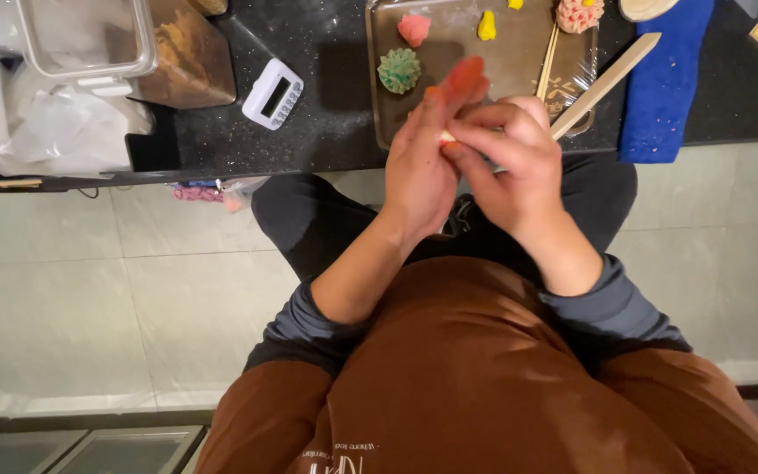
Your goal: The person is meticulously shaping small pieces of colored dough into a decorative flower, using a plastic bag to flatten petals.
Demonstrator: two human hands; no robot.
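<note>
Head view, looking down past my brown apron [484,386]: my left hand [423,167] lies flat and open, fingers stretched out, with a small piece of orange-red dough [465,77] resting at its fingertips, just over the near edge of the black worktop [326,114]. My right hand [511,158] is curled, thumb and forefinger pinched against the left palm; a pale bit shows between them, though I cannot tell what it is. A flat wooden stick [607,81] juts out from behind that hand toward the far right, and whether those fingers grip it is hidden.

To my mind, shaping goes best with light, even pressure, the left palm kept level so the soft piece does not slide off.

Behind my hands a tray [379,96] carries a green ridged piece [398,70], a pink lump [414,28], a yellow lump [486,25] and a pink dotted piece [579,12]. A blue cloth [664,88] lies to its right. Left of the tray sits a small white timer [273,93]; at the left end stand a clear lidded box [89,39] and crumpled white plastic bags [54,123].
</note>
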